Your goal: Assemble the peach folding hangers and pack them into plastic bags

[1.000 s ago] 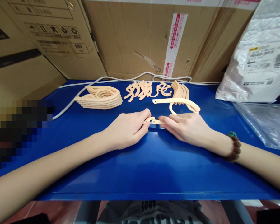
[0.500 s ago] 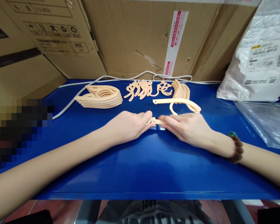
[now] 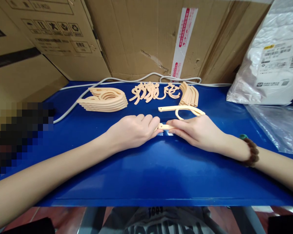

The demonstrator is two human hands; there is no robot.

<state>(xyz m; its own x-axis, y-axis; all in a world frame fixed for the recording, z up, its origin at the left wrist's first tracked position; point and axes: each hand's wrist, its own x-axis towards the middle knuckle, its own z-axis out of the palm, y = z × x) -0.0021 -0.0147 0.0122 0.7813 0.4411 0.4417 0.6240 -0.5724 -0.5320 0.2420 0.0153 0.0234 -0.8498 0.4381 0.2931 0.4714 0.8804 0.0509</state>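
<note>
My left hand [image 3: 135, 131] and my right hand [image 3: 195, 131] meet low over the blue table, both closed. My right thumb and fingers pinch a beige plastic hanger arm [image 3: 164, 126], whose holed end shows between the hands. The left fingers are wrapped at that end and cover most of what they grip. Behind my right hand, another long, curved hanger arm [image 3: 178, 108] with a hole at its tip sticks out to the left. Below it is a thin curved piece, like a hanger hook [image 3: 177, 114]; where these join is hidden by my hand.
On the blue table [image 3: 146, 175] stand a stack of beige hanger parts [image 3: 104, 105], a pile of hooks [image 3: 146, 91] and several upright curved arms [image 3: 189, 95]. A white cable [image 3: 73, 105] runs behind. Cardboard boxes [image 3: 141, 39] and a white plastic parcel [image 3: 266, 65] border the back.
My left fingers have curled further over the small end piece, which showed more before. My right hand has turned slightly, and the long hanger arm behind it has shifted a little left and down.
</note>
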